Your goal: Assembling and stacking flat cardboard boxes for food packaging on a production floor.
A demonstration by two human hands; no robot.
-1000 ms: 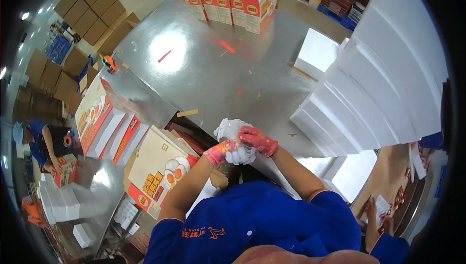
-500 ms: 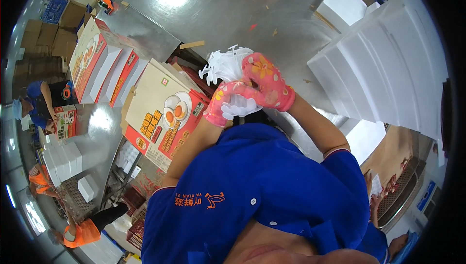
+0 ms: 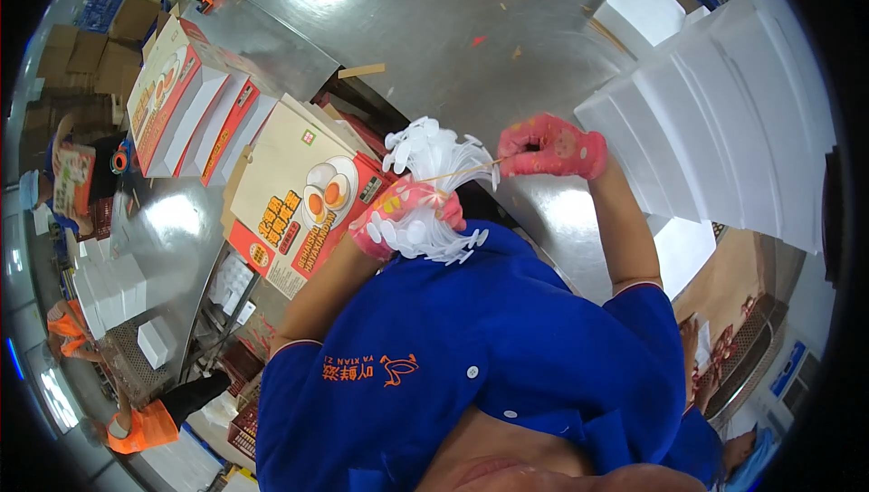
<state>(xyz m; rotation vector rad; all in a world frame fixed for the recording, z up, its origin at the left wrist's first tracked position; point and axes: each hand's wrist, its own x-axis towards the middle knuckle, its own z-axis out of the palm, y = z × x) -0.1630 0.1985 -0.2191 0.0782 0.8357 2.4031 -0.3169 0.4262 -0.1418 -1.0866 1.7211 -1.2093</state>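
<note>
Strips of white plastic [image 3: 441,153] sit bunched in the left hand [image 3: 401,208], its fingers curled round their middle, likely the best hold; they look light, bendy, slippery. The right hand [image 3: 552,150], fingers closed, pinches a taut thin band [image 3: 466,170].

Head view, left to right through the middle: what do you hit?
Co-worker's carton → upright red-and-white cartons → larger-looking cream-and-red carton → gloved left hand → gloved right hand → tall white stack. Bundle of white plastic pieces left out: overlaps the left hand.
</note>
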